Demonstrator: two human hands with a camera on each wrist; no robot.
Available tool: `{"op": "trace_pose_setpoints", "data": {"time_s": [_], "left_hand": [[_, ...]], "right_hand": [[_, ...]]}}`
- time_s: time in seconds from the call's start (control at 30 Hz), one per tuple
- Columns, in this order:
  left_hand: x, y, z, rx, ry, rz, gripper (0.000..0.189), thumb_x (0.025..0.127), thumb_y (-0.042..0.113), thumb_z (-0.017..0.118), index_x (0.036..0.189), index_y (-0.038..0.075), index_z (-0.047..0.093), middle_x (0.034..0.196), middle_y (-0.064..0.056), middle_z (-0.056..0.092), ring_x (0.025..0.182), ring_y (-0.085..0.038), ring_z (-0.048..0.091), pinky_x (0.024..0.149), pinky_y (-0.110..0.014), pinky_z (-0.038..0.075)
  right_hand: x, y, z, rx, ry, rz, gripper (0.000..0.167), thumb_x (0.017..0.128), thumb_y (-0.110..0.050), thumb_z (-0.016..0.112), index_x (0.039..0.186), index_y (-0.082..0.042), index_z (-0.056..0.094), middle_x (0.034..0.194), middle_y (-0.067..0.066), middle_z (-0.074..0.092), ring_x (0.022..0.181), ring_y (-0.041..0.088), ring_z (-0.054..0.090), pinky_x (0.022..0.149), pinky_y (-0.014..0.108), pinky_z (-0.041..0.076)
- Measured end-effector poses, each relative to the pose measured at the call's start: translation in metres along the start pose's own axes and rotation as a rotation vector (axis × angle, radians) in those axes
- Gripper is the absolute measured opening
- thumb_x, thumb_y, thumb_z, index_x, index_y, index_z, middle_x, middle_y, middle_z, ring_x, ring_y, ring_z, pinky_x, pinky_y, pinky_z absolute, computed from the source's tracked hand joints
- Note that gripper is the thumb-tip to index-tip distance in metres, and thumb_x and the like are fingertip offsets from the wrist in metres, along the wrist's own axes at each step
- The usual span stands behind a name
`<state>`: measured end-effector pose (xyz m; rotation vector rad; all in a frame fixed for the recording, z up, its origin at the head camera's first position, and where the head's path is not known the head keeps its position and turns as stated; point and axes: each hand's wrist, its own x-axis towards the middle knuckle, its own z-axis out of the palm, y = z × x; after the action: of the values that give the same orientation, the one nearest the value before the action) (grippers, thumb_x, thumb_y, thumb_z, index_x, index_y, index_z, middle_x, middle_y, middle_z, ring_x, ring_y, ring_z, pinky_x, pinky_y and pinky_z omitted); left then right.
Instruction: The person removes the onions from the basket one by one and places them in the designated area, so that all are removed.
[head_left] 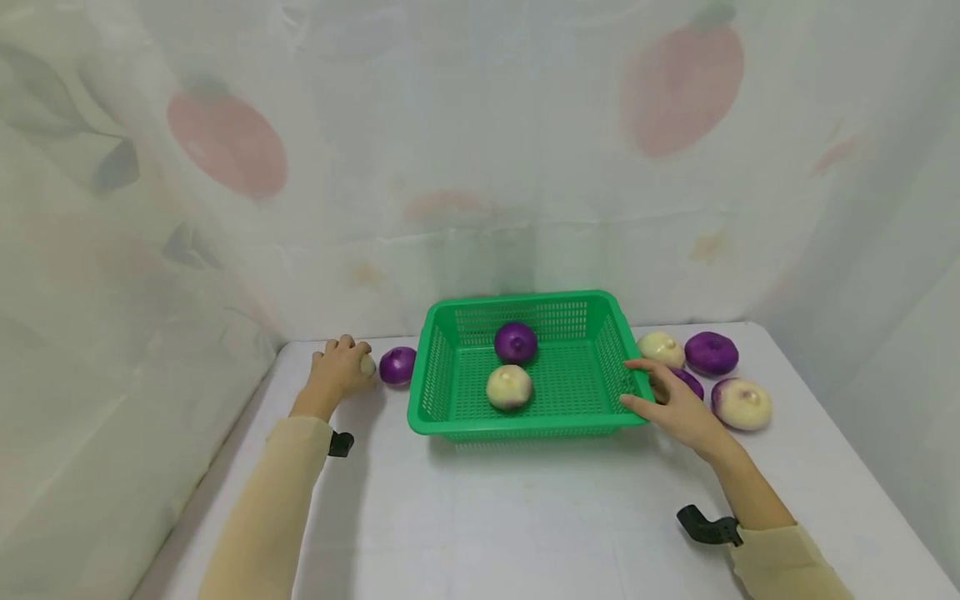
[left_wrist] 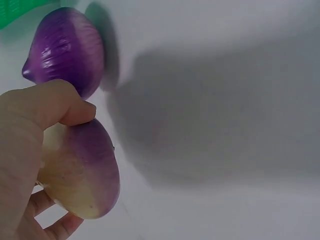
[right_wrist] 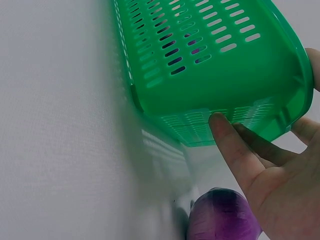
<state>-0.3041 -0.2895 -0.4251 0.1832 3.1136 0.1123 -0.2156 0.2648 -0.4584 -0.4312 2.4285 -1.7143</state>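
My left hand [head_left: 341, 372] grips a cream-and-purple onion [left_wrist: 82, 170] at the left of the table, its thumb pressed on the top side. Close beside that hand lies a purple onion [head_left: 397, 366], between it and a green basket [head_left: 525, 429]. The basket is a slotted plastic one, and inside are a purple onion [head_left: 515, 342] and a cream onion [head_left: 509, 387]. My right hand [head_left: 682, 412] holds the basket's right end, with fingers against the outer wall and rim. The far side of the left hand's onion is hidden.
Right of the basket lie a pale onion [head_left: 662, 350], a purple onion [head_left: 711, 353], another purple onion [head_left: 687, 382] partly behind my right hand, and a cream-and-purple onion [head_left: 741, 404]. A printed curtain [head_left: 480, 167] hangs along the back of the white table [head_left: 495, 525].
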Motion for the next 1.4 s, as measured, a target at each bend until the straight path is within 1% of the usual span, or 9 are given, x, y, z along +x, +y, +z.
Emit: {"op": "trace_pose_setpoints", "data": {"time_s": [0.13,0.27,0.47,0.77,0.83,0.9,1.07,1.3,1.4], "left_hand": [[-0.003,-0.004,0.008,-0.021,0.025,0.003,0.061,0.083,0.026,0.072,0.136,0.002,0.057,0.13,-0.028,0.049,0.124,-0.052,0.041,0.095,-0.07,0.035],[-0.004,-0.005,0.013,-0.045,0.032,0.005,0.061,0.083,0.024,0.071,0.138,0.001,0.055,0.13,-0.028,0.048,0.124,-0.052,0.042,0.096,-0.07,0.036],[-0.003,-0.005,0.017,-0.058,0.005,0.0,0.062,0.084,0.022,0.07,0.139,0.0,0.054,0.132,-0.029,0.049,0.122,-0.051,0.045,0.093,-0.069,0.041],[-0.002,-0.004,0.02,-0.068,-0.041,-0.012,0.064,0.088,0.025,0.069,0.143,0.001,0.049,0.141,-0.03,0.045,0.128,-0.053,0.041,0.097,-0.07,0.039],[-0.002,-0.003,0.018,-0.073,-0.055,-0.016,0.064,0.089,0.026,0.068,0.145,0.001,0.048,0.144,-0.03,0.043,0.13,-0.054,0.039,0.098,-0.071,0.038],[-0.001,-0.001,0.015,-0.081,-0.063,-0.02,0.061,0.093,0.026,0.063,0.146,0.002,0.047,0.146,-0.03,0.041,0.133,-0.054,0.037,0.1,-0.071,0.037],[-0.002,0.002,0.0,-0.073,-0.032,0.004,0.05,0.099,0.024,0.047,0.144,0.002,0.05,0.144,-0.029,0.044,0.132,-0.054,0.038,0.099,-0.071,0.036],[-0.003,0.01,-0.022,-0.019,0.004,0.068,0.054,0.092,0.025,0.057,0.14,0.0,0.053,0.14,-0.029,0.049,0.13,-0.052,0.043,0.1,-0.069,0.039],[-0.004,0.015,-0.028,0.012,0.026,0.099,0.05,0.093,0.024,0.056,0.137,0.0,0.056,0.138,-0.027,0.052,0.127,-0.05,0.046,0.099,-0.066,0.04]], "right_hand": [[0.0,0.0,0.0,0.003,-0.002,0.002,0.064,0.1,-0.028,0.068,0.152,-0.01,0.037,0.147,0.028,0.045,0.129,0.038,0.051,0.087,0.023,0.051],[0.0,0.001,0.001,0.008,-0.008,0.0,0.064,0.1,-0.028,0.068,0.153,-0.008,0.036,0.149,0.03,0.043,0.132,0.041,0.048,0.088,0.022,0.05],[0.001,0.002,0.002,0.014,-0.006,-0.005,0.064,0.1,-0.027,0.068,0.152,-0.007,0.036,0.15,0.03,0.042,0.133,0.041,0.048,0.088,0.022,0.051],[0.0,0.002,0.002,0.027,-0.007,-0.009,0.064,0.1,-0.026,0.068,0.152,-0.006,0.036,0.148,0.03,0.044,0.132,0.041,0.049,0.089,0.021,0.051],[0.0,0.002,0.002,0.028,-0.006,-0.008,0.064,0.1,-0.026,0.068,0.152,-0.006,0.036,0.149,0.03,0.043,0.132,0.041,0.048,0.089,0.021,0.05],[0.001,0.002,0.001,0.022,-0.001,-0.005,0.064,0.1,-0.026,0.069,0.152,-0.007,0.037,0.15,0.03,0.042,0.133,0.041,0.048,0.089,0.021,0.05],[-0.001,0.0,0.001,-0.009,0.013,0.0,0.064,0.099,-0.028,0.069,0.151,-0.009,0.038,0.15,0.028,0.042,0.133,0.04,0.047,0.088,0.02,0.049],[-0.001,-0.001,0.001,-0.008,0.004,0.0,0.064,0.1,-0.029,0.068,0.152,-0.009,0.037,0.151,0.028,0.041,0.133,0.04,0.047,0.088,0.021,0.05],[-0.001,-0.001,0.001,-0.013,0.007,-0.001,0.064,0.1,-0.029,0.068,0.153,-0.009,0.037,0.151,0.028,0.041,0.132,0.04,0.048,0.088,0.021,0.05]]}}
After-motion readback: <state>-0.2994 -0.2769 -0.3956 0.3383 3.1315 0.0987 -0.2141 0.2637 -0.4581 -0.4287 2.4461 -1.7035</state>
